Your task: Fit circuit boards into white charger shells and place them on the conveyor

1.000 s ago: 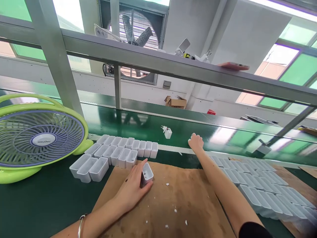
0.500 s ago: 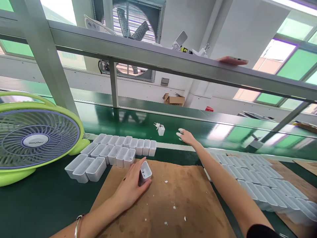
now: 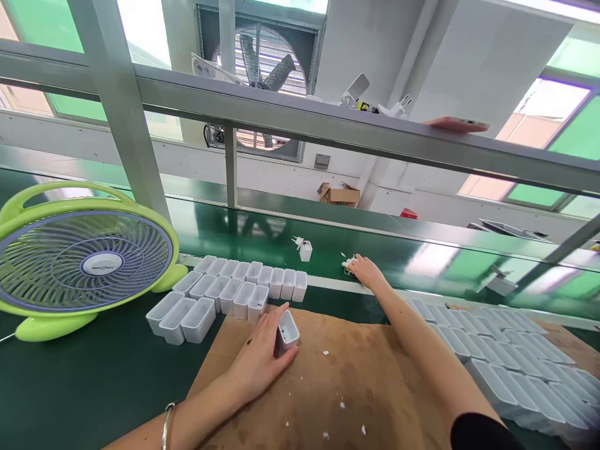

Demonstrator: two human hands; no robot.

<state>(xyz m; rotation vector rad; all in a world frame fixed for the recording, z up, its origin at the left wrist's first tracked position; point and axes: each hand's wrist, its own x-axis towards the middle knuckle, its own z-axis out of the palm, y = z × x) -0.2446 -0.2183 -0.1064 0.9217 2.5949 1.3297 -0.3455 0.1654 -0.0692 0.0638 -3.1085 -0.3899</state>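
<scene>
L hand (image 3: 257,355) fingers curled round white plastic case (image 3: 287,332), over cardboard sheet (image 3: 347,375). R hand (image 3: 368,273) fingers pressed together at small white pc (image 3: 348,267), far counter (image 3: 389,240); pc just left of fingertips, R hand nearer.

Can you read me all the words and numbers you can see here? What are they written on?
"Unreadable word": a small word on the round badge at the middle of the lime-green desk fan, too small and blurred to read.
I can't read any other words, numbers or signs in this picture.
</scene>
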